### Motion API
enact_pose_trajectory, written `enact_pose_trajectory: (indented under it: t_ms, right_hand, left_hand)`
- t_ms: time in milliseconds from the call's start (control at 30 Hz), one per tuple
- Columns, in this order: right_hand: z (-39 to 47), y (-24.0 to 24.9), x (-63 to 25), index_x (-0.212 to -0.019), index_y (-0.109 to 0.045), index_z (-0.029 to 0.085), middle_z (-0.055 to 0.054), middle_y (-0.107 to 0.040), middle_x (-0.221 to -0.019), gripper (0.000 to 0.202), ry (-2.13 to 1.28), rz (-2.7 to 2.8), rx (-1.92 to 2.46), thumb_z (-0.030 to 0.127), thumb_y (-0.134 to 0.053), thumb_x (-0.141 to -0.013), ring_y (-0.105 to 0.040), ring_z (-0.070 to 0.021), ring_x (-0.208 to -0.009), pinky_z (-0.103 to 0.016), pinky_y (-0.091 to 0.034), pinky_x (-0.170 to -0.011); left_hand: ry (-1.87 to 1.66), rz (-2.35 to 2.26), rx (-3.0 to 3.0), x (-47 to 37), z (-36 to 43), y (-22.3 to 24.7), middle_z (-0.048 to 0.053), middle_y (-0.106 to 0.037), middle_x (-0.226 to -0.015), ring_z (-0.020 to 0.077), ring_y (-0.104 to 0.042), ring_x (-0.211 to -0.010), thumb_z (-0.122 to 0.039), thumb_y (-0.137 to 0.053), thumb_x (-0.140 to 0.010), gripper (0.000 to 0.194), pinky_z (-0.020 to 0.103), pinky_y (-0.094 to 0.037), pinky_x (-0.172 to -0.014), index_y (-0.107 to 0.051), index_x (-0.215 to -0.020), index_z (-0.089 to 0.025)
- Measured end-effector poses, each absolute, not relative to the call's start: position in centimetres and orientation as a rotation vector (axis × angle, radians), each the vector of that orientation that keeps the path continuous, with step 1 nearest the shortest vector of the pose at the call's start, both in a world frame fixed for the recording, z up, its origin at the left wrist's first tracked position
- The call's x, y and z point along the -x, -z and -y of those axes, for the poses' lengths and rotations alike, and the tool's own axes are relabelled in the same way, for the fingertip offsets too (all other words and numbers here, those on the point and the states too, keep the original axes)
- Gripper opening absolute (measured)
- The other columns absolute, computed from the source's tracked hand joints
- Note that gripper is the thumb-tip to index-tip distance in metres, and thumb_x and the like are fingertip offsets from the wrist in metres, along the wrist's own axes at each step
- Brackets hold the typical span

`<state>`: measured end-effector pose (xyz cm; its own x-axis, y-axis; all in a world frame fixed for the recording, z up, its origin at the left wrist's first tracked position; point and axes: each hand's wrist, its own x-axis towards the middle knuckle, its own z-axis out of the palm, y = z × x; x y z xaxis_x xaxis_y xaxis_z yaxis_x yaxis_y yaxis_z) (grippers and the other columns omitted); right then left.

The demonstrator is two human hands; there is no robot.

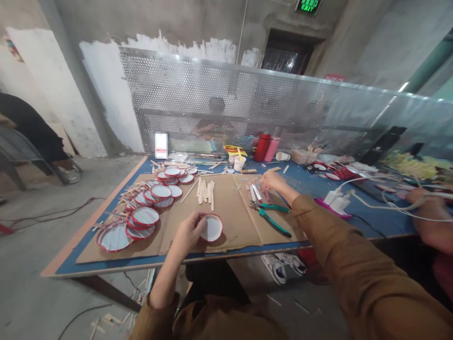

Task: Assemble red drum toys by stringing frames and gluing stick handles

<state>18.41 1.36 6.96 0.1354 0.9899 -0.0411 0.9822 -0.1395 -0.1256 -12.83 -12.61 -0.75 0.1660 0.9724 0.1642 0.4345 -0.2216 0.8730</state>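
Note:
My left hand (191, 231) grips the left edge of a round white disc with a red rim, like a jar lid (213, 227), at the front of a cardboard sheet (237, 236). Farther off to the right, my right hand (273, 180) has its fingers pinched together; what they hold, if anything, is too small to make out. Just below it lie white tubes or sticks (255, 192) and small clear bits (239, 186). Pliers with teal handles (271, 218) rest closer to me. Flat wooden sticks (205, 192) lie in the middle of the cardboard.
Stacked red-rimmed discs (145, 216), with sticks jutting out, fill the left side. Along the back stand a phone (161, 145), a paper cup (239, 163) and red and pink bottles (262, 147). A power strip (331, 208) with cables and another person's arm (433, 212) are at right.

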Motion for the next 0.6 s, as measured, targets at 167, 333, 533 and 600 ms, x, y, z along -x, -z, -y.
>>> enact_pose_trajectory:
  t_ms: [167, 333, 533, 600]
  right_hand:
    - [-1.0, -6.5, -16.4, -0.091, -0.070, 0.017, -0.008, -0.072, -0.083, 0.026, -0.082, 2.162, 2.200, 0.019, -0.046, -0.083, -0.066, -0.0165, -0.071, -0.021, -0.042, -0.061]
    - [-0.9, -5.6, -13.9, -0.093, -0.069, 0.015, -0.011, -0.070, -0.100, 0.022, -0.002, 2.302, 2.074, 0.014, -0.049, -0.084, -0.062, -0.0193, -0.097, -0.022, -0.041, -0.074]
    - [-2.0, -4.9, -12.8, -0.109, -0.061, 0.013, -0.012, -0.061, -0.112, 0.025, -0.061, 2.275, 2.110, 0.028, -0.055, -0.090, -0.060, -0.0208, -0.099, -0.034, -0.048, -0.083]
    - [-2.3, -4.7, -12.7, -0.117, -0.056, 0.016, -0.010, -0.057, -0.119, 0.032, -0.092, 2.251, 2.115, 0.033, -0.055, -0.090, -0.059, -0.0197, -0.100, -0.039, -0.051, -0.084]
  left_hand:
    - [-0.991, -1.339, -1.760, 12.9, 12.6, 0.7, 0.006, -0.069, -0.092, 0.0187, -0.061, -0.083, -0.037, -0.041, -0.085, 0.034, 0.027, -0.043, -0.072, -0.064, -0.099, -0.017]
    - [-0.966, -1.365, -1.757, 12.8, 12.6, 0.5, 0.005, -0.069, -0.088, 0.0175, -0.060, -0.079, -0.036, -0.042, -0.084, 0.033, 0.026, -0.042, -0.069, -0.063, -0.099, -0.017]
    - [-1.026, -1.357, -1.725, 12.6, 12.7, 0.6, 0.005, -0.068, -0.081, 0.0168, -0.059, -0.071, -0.039, -0.045, -0.083, 0.030, 0.025, -0.042, -0.063, -0.063, -0.093, -0.016]
    - [-1.033, -1.349, -1.702, 12.6, 12.8, 0.6, 0.004, -0.068, -0.081, 0.0167, -0.060, -0.071, -0.040, -0.045, -0.083, 0.030, 0.025, -0.042, -0.062, -0.062, -0.093, -0.017]
